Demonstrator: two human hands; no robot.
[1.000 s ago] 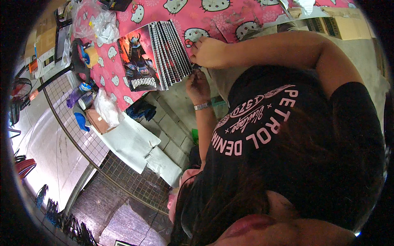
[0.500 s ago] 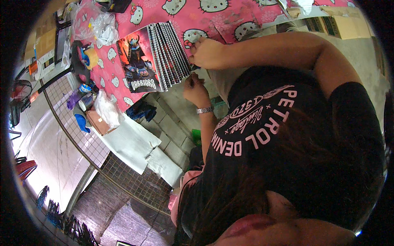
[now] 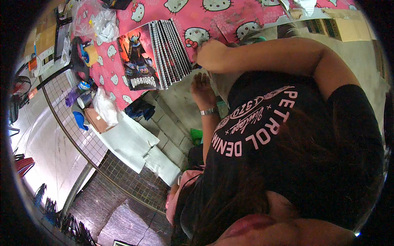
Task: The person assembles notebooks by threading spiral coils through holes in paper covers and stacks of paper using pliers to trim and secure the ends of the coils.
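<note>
On the pink table cover (image 3: 230,18) lies a fanned-out row of spiral-bound notebooks (image 3: 138,57); the front cover shows an armoured warrior on red and black. Their bound edges overlap toward me. My right hand (image 3: 211,56) is at the table's near edge, just right of the notebooks. Its fingers are curled in, and whatever they hold is hidden behind the hand. Below it, off the table edge, my left hand (image 3: 202,88) is raised with its fingers loosely apart and nothing visible in them. A metal band (image 3: 209,111) circles my left wrist.
Left of the notebooks is a tan tape roll (image 3: 90,55) on a dispenser. Clear plastic bags (image 3: 102,24) lie behind it. A white plastic bag (image 3: 106,107) and a brown box (image 3: 98,121) crowd the table's left corner. A wire mesh rack (image 3: 127,178) stands at lower left.
My left hand has drawn back from the notebooks' edge and its pinched fingers have loosened. My right hand has shifted slightly right, its fingers now tucked under. The notebooks look much the same.
</note>
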